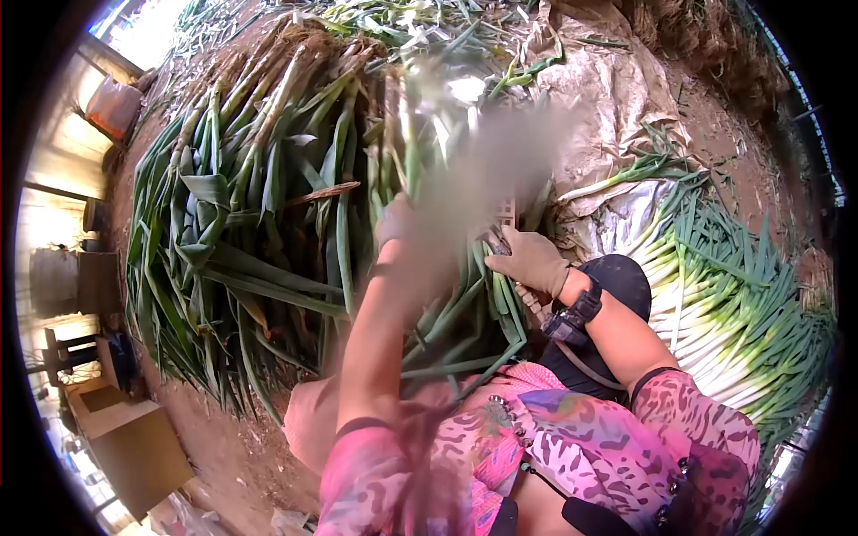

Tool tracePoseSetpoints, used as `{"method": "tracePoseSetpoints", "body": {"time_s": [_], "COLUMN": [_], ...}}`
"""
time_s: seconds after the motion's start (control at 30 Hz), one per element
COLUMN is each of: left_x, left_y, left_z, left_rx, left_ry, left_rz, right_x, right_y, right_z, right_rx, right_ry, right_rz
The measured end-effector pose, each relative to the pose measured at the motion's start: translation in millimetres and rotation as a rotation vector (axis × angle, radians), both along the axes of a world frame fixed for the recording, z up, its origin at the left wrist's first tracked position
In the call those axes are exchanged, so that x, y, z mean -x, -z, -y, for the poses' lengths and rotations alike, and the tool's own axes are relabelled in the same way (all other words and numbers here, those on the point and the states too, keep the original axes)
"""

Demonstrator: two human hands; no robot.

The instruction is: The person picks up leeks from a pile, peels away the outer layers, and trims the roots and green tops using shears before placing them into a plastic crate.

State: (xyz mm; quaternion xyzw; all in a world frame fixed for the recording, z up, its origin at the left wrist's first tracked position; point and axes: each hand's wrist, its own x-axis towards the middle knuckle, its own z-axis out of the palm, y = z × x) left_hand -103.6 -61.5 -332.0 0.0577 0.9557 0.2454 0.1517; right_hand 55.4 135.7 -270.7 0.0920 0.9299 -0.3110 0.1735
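Note:
My left hand [394,221] is closed round green onion stalks [399,147], beside the big unpeeled pile; a grey blur hides part of the fingers. In a light glove, my right hand [534,263] grips an air gun [494,239], whose body is mostly hidden. A brass-coloured fitting [533,302] and a hose [581,357] run down from it past my wrist. Green leaves [505,308] hang between my arms over my lap. The pile of untrimmed green onions [241,205] lies to the left, roots towards the top.
Cleaned green onions [715,313] with white stems lie heaped on the right. A pale, crumpled sheet [599,98] covers ground ahead, with peeled leaf scraps [411,22] beside it. A cardboard box [134,447] stands at lower left. Dark root-covered bundles [715,40] are at upper right.

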Motion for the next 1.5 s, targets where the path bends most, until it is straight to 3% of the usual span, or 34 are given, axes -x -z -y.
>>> {"method": "tracePoseSetpoints", "body": {"time_s": [0.07, 0.1, 0.13, 0.17, 0.23, 0.27, 0.33, 0.43, 0.5, 0.57, 0.6, 0.67, 0.73, 0.83, 0.93, 1.03, 1.13, 1.27, 1.4, 1.5], "left_x": [-29, -31, -47, -53, -67, -63, -56, -53, -63, -67, -61, -46, -50, -75, -77, -75, -69, -68, -31, -24], "left_y": [-34, -6, -30, -22, -6, 2, 7, -7, -2, -2, -1, 48, 52, -27, -50, -43, -71, -41, 109, 149], "left_z": [14, 25, 29, 38, 55, 63, 66, 65, 70, 71, 67, 65, 54, 40, 42, 48, 46, 43, 58, 64], "left_rx": [-0.288, -0.562, -0.440, -0.463, -0.500, -0.686, -0.945, -0.778, -0.790, -0.809, -0.824, -0.799, -0.938, -0.575, -0.310, -0.144, -0.009, -0.016, 0.050, 0.042], "left_ry": [0.173, -0.042, 0.124, 0.241, 0.459, 0.463, -0.227, -0.121, 0.196, 0.166, -0.016, -0.225, -0.312, 0.233, 0.210, 0.401, 0.517, 0.429, 0.267, 0.213], "left_rz": [0.226, 0.493, 0.310, 0.196, -0.059, -0.033, 0.748, 0.754, 0.426, 0.397, 0.531, 0.585, 0.644, -0.004, -0.098, -0.278, -0.237, -0.197, -0.105, -0.073], "right_x": [-1, -5, -12, -21, -42, -44, -44, -25, -16, -18, -18, -18, -22, -8, 26, 30, 3, -4, 22, 13], "right_y": [-6, -17, -33, -40, -23, -21, -17, -9, -5, -9, -14, -19, -21, 11, 10, 12, -3, 9, 16, -4], "right_z": [4, 9, 18, 27, 37, 39, 43, 48, 49, 51, 50, 51, 52, 50, 53, 52, 54, 47, 48, 52], "right_rx": [0.063, 0.126, 0.189, 0.253, 0.132, 0.137, 0.112, 0.037, 0.018, 0.020, 0.026, 0.030, 0.024, -0.008, -0.039, -0.028, 0.024, 0.006, 0.085, 0.147], "right_ry": [-0.040, -0.077, -0.115, -0.154, -0.218, -0.167, -0.097, -0.073, -0.103, -0.098, -0.096, -0.101, -0.100, -0.112, -0.046, -0.030, -0.079, -0.101, -0.073, -0.137], "right_rz": [-0.018, 0.001, 0.019, 0.038, 0.043, 0.051, 0.055, 0.032, 0.039, 0.056, 0.080, 0.093, 0.068, -0.055, 0.006, 0.018, 0.090, 0.011, -0.043, -0.004]}}
